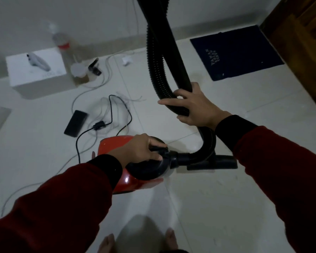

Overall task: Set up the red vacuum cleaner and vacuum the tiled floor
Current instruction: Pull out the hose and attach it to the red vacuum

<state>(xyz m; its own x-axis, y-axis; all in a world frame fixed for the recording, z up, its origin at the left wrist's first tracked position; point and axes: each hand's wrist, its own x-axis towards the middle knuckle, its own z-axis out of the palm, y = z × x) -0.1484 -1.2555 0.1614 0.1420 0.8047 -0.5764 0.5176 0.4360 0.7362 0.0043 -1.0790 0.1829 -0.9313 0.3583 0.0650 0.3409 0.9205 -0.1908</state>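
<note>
Head view: the red vacuum cleaner [117, 161] is sitting on the tiled floor [226, 207], left hand [137, 148] gripping its black top handle, right hand [195, 106] clasping the hose [157, 66]. Best lifting steadily, keeping slack clear of those cables [102, 114].

Both arms wear dark red long sleeves, each ending in a snug black cuff at the wrist: the left cuff [106, 170] and the right cuff [235, 130]. The hands are bare. Below the left cuff, two feet [170, 238] appear bare, though blurred.
</note>
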